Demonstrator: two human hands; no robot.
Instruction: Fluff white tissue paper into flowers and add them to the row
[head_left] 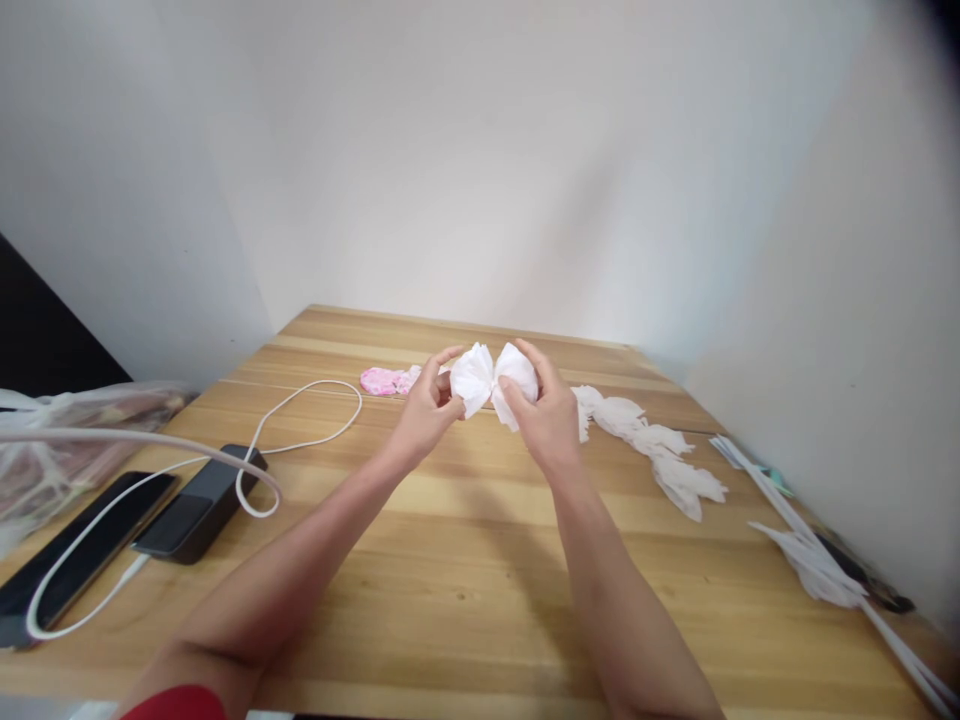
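A white tissue bow point(474, 380), pinched narrow at its middle and fanned out on both sides, is held up above the wooden table point(450, 590). My left hand point(431, 405) grips its left fan between thumb and fingers. On the right fan, my right hand point(544, 405) has its thumb in front and its fingers behind. Behind my left hand lies a pink and white piece point(381, 381), partly hidden. Several gathered white tissue pieces point(637, 430) lie in a row to the right of my right hand.
At the left are a black phone point(97, 545), a dark power bank point(199, 510), a looping white cable point(296, 445) and a clear plastic bag point(67, 440). White strips point(814, 560) and a dark tool point(862, 575) lie along the right edge. A wall point(480, 180) stands behind the table.
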